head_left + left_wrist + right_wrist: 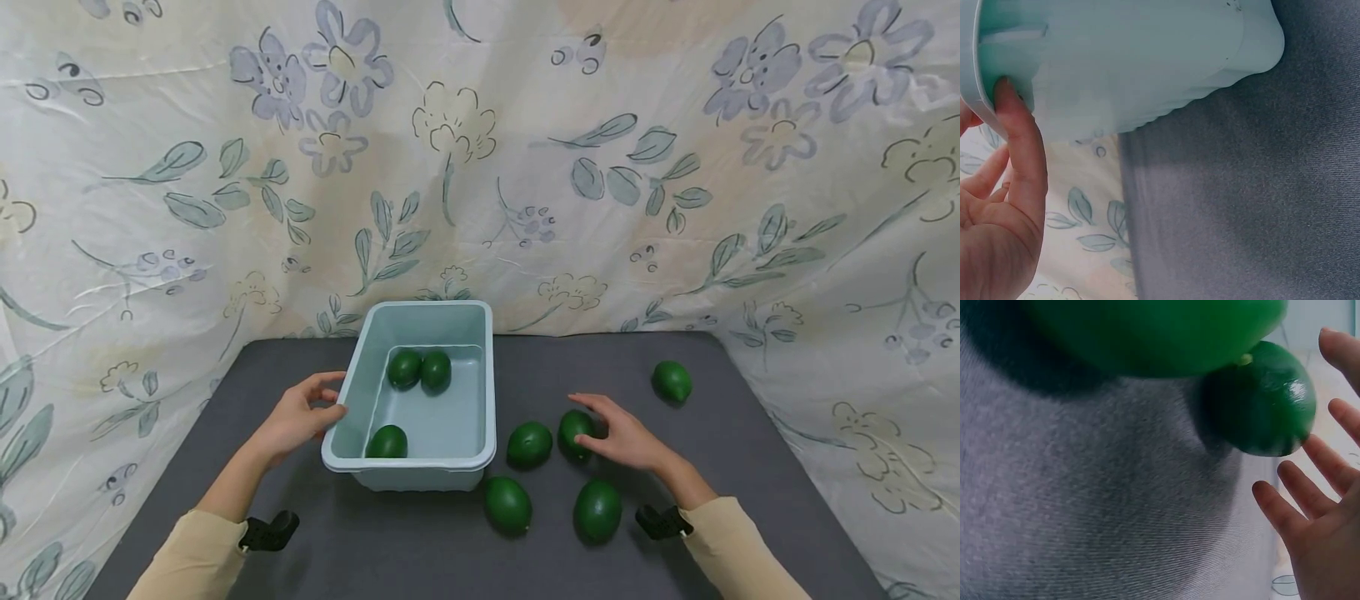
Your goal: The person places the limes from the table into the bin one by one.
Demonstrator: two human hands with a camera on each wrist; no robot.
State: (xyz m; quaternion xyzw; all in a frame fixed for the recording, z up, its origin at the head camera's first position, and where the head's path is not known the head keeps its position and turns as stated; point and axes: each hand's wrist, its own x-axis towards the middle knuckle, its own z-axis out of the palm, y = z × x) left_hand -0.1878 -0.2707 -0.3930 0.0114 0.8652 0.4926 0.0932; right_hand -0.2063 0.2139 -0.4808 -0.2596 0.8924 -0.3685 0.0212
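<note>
In the head view my left hand [303, 415] is at the left side of a pale blue-green plastic bin [489, 400]. It pinches the bin's rim, with a finger or thumb under the lip in the left wrist view. Three dark green limes [405, 368] lie inside the bin, two together at the far end and one at the near left corner. To the right, my right hand [626, 435] reaches over another lime [574, 433], fingers spread and thumb near its side. The right wrist view shows straight, parted fingertips [1266, 492] right beside a lime [1266, 406].
Close to the right hand lie three more limes, one left of it [529, 444] and two nearer the front [508, 506]. A single lime [671, 382] sits farther back at right. The dark grey table [405, 550] ends at a floral cloth [465, 167].
</note>
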